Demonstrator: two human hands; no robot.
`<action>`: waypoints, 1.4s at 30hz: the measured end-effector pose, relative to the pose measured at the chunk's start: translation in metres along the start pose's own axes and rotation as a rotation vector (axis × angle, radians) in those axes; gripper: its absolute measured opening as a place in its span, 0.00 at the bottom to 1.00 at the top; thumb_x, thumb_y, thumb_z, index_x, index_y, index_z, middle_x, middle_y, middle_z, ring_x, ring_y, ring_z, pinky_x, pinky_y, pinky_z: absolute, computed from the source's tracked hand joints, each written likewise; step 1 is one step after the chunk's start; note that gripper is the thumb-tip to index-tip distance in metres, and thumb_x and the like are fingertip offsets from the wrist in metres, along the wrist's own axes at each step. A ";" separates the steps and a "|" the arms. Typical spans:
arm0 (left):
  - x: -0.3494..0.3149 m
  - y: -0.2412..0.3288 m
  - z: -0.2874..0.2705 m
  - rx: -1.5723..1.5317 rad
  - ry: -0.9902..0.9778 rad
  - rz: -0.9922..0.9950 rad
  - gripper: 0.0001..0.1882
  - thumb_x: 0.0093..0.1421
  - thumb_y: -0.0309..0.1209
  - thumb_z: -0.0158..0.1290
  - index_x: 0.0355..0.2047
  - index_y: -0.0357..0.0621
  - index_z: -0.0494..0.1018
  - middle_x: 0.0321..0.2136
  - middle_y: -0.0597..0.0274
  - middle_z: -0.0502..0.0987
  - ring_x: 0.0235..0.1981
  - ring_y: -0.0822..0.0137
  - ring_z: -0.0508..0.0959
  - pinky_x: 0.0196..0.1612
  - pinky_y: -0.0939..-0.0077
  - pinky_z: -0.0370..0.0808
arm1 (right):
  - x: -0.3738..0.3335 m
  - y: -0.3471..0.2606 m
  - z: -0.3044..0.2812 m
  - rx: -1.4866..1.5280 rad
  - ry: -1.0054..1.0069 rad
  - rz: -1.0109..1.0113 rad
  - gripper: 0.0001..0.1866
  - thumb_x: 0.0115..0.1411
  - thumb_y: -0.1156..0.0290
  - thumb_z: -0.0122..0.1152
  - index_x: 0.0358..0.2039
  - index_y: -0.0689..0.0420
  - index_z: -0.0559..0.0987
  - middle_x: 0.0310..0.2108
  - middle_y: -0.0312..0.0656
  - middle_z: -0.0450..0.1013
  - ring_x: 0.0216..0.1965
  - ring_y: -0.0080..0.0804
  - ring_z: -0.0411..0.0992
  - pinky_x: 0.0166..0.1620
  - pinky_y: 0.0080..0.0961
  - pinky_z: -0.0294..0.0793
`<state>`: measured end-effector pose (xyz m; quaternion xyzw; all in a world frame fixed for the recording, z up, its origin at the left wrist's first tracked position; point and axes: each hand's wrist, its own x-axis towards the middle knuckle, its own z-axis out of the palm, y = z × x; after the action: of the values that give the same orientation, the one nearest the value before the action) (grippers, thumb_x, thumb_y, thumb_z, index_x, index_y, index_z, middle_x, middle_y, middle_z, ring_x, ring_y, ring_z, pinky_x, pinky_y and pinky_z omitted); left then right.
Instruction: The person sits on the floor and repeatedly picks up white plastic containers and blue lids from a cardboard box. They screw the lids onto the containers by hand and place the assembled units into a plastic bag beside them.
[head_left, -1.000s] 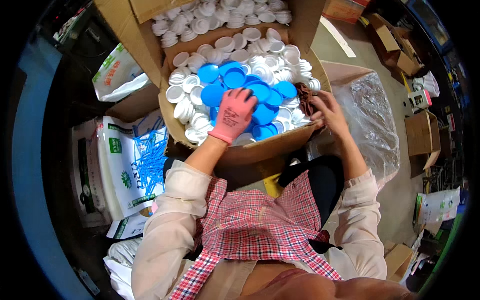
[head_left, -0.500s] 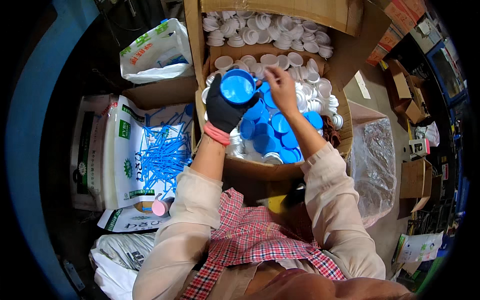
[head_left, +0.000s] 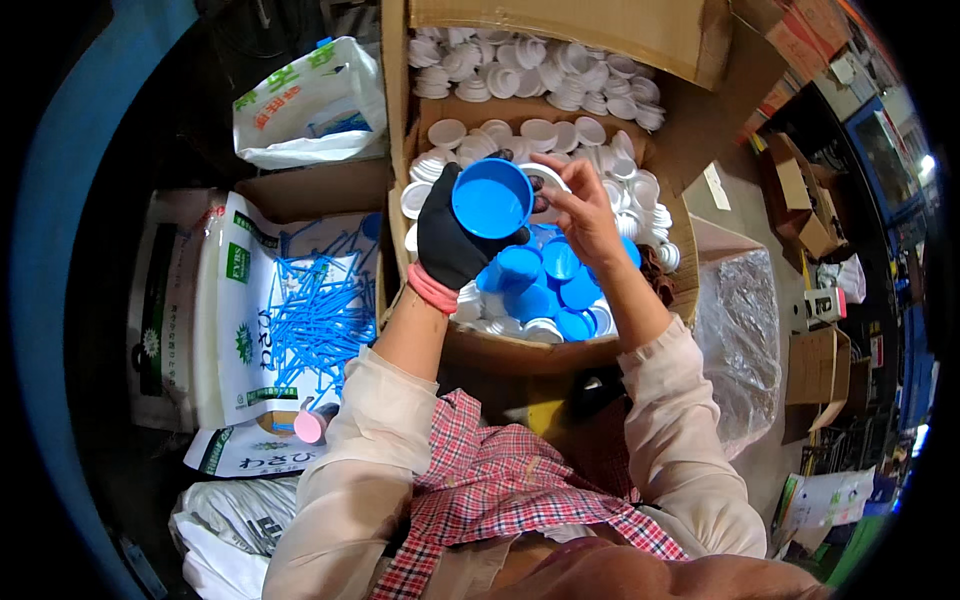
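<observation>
My left hand (head_left: 452, 235), in a black glove with a pink band at the wrist, grips a round blue plastic lid (head_left: 492, 198) with its hollow side up. Just right of it, my bare right hand (head_left: 590, 215) has its fingers closed on the rim of a white plastic lid (head_left: 543, 190). Dark gloved fingertips show against this white lid, so both hands meet there. Below the hands, loose blue lids (head_left: 530, 302) lie in a heap among white ones. Many white lids (head_left: 540, 133) fill the cardboard box (head_left: 560, 355) behind them.
At left, thin blue plastic sticks (head_left: 320, 320) lie on a printed plastic sheet beside a pink round piece (head_left: 310, 427). A white bag (head_left: 310, 110) stands behind them. Clear plastic film (head_left: 740, 330) hangs at the box's right, with small cartons (head_left: 815, 375) farther right.
My right hand has come in beside the left and now holds a white lid. The blue lid has shifted slightly right and tipped, showing its hollow inside.
</observation>
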<state>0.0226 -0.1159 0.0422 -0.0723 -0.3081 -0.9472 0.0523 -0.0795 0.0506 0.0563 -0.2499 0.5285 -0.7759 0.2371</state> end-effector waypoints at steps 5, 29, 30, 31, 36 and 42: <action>0.000 -0.038 0.027 -0.566 -0.202 -0.301 0.34 0.65 0.50 0.41 0.61 0.35 0.56 0.54 0.41 0.67 0.51 0.40 0.72 0.46 0.46 0.75 | -0.061 -0.030 -0.029 0.017 -0.225 -0.045 0.39 0.44 0.74 0.73 0.56 0.51 0.64 0.63 0.45 0.55 0.58 0.35 0.63 0.53 0.31 0.72; 0.014 -0.101 0.056 0.164 -0.164 -0.333 0.35 0.60 0.49 0.53 0.61 0.45 0.58 0.59 0.62 0.66 0.59 0.70 0.66 0.66 0.68 0.51 | -0.128 -0.057 -0.086 -0.900 0.066 -0.323 0.36 0.44 0.74 0.69 0.56 0.53 0.68 0.49 0.41 0.64 0.46 0.30 0.69 0.41 0.22 0.73; 0.011 -0.101 0.064 0.666 -0.149 -0.220 0.34 0.60 0.48 0.52 0.61 0.45 0.58 0.59 0.62 0.66 0.59 0.70 0.67 0.66 0.68 0.50 | -0.127 -0.058 -0.086 -1.051 0.072 -0.427 0.35 0.44 0.74 0.69 0.55 0.52 0.69 0.48 0.42 0.65 0.45 0.32 0.69 0.39 0.22 0.73; 0.010 -0.103 0.063 0.665 -0.165 -0.208 0.33 0.61 0.47 0.52 0.61 0.45 0.58 0.59 0.61 0.66 0.58 0.69 0.67 0.66 0.67 0.50 | -0.129 -0.054 -0.080 -0.955 0.164 -0.464 0.33 0.43 0.74 0.70 0.53 0.53 0.71 0.46 0.42 0.65 0.41 0.33 0.70 0.35 0.20 0.73; 0.008 -0.117 0.037 -0.357 -0.073 -0.454 0.27 0.65 0.42 0.48 0.60 0.42 0.59 0.57 0.57 0.67 0.56 0.63 0.70 0.63 0.64 0.60 | -0.127 -0.056 -0.056 -1.026 -0.008 -0.390 0.33 0.44 0.71 0.71 0.53 0.53 0.72 0.47 0.43 0.66 0.41 0.35 0.70 0.36 0.24 0.73; 0.003 -0.111 0.048 0.909 -0.270 0.203 0.32 0.54 0.25 0.60 0.58 0.42 0.60 0.51 0.57 0.69 0.50 0.64 0.73 0.53 0.70 0.73 | -0.121 -0.049 -0.050 -1.103 -0.010 -0.424 0.33 0.43 0.73 0.70 0.53 0.53 0.73 0.48 0.45 0.66 0.46 0.43 0.70 0.45 0.33 0.72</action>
<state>0.0091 0.0013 0.0167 -0.1941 -0.6860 -0.6890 0.1304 -0.0246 0.1781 0.0696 -0.4401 0.7913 -0.4157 -0.0860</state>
